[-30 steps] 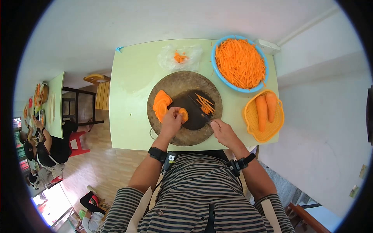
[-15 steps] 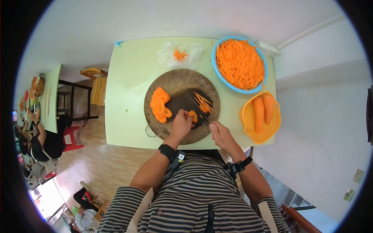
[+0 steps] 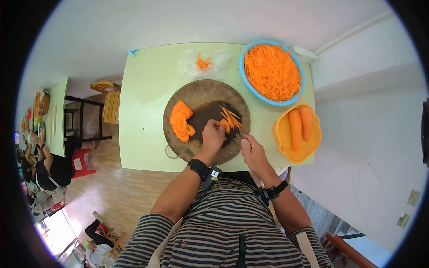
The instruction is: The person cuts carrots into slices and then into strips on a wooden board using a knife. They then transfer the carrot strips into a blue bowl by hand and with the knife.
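On a round wooden chopping board point(image 3: 201, 91), my left hand point(image 3: 213, 136) has its fingers bent and pinched on carrot slices point(image 3: 225, 125). My right hand point(image 3: 254, 154) is closed round the handle of a knife point(image 3: 239, 135) at the board's right edge. The dark blade barely stands out against the wet board, just right of the held slices. Thin carrot strips point(image 3: 231, 118) lie beyond the blade. At the board's left side rests an overlapping pile of round carrot slices point(image 3: 180, 120).
A blue basin point(image 3: 242, 73) heaped with shredded carrot stands at the back right. Below it, a yellow basket point(image 3: 281, 129) holds two whole carrots point(image 3: 295, 130). Carrot scraps point(image 3: 203, 63) lie on a clear plastic bag point(image 3: 219, 67) behind the board. Other people sit far left.
My left hand has shifted slightly up and nearer the strips with the carrot slices. The strips look more spread out. The whole view has moved a little.
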`<state>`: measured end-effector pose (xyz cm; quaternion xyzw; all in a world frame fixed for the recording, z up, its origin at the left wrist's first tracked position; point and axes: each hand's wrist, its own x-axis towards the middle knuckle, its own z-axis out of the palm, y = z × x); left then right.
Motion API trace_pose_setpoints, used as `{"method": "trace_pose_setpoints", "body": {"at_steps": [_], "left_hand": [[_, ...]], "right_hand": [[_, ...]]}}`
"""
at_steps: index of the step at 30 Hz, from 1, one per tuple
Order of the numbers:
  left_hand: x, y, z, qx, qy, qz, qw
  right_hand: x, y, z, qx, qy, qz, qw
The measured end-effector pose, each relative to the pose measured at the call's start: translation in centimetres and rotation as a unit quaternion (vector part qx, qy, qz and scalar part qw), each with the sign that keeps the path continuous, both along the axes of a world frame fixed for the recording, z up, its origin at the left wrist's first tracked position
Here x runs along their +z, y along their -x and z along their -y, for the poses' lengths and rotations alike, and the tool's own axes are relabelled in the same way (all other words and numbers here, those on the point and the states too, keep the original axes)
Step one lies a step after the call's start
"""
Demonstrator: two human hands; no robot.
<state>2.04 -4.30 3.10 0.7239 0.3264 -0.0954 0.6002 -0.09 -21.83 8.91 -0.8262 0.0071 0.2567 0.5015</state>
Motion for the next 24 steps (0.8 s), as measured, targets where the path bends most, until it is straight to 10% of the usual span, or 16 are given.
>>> {"method": "trace_pose_setpoints", "body": {"at_steps": [11,17,24], "left_hand": [[-2.2,2.6,-1.7,-0.010,-0.101,-0.001,0.995],[-0.9,2.6,-2.1,-0.024,-0.141,0.012,0.990],[-1.3,3.2,-2.1,-0.121,-0.222,0.090,0.963]], "right_hand": [[-1.1,1.2,1.3,0.093,0.017,0.073,0.993],[1.4,-0.9,0.6,0.042,0.030,-0.167,0.985],[0.0,-0.6,0.6,0.083,0.061,-0.007,0.995]]}}
